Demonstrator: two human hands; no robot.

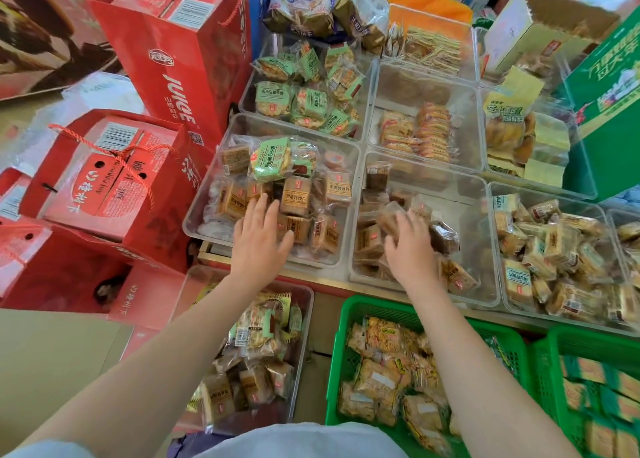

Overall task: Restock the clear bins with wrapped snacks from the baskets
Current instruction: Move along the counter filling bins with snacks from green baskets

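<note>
A brown wrapped snack [391,220] sits in the right hand [410,249], whose fingers curl round it from the near side, inside the middle clear bin [485,284] on the worktop; more brown packets lie loose just beside the hand, to its right and below it. The left hand [259,239] is released, fingers straight and spread, lying flat on the tan wrapped snacks [298,198] in the left clear bin [207,194] (one green packet [270,158] lies among them toward the far side). To the right, a third bin [500,246] holds a pile of pale yellow packets. Behind these stand further clear bins, one with green-labelled packets [308,101] and one with orange packets [433,132]. Nearer the person, below the worktop edge, a green basket [349,319] holds yellow-wrapped snacks under the right forearm, a second green basket [543,353] is at far right, and a clear tub [304,319] of mixed packets lies under the left forearm. Red juice cartons [180,69] with cord handles are stacked to the left.
</note>
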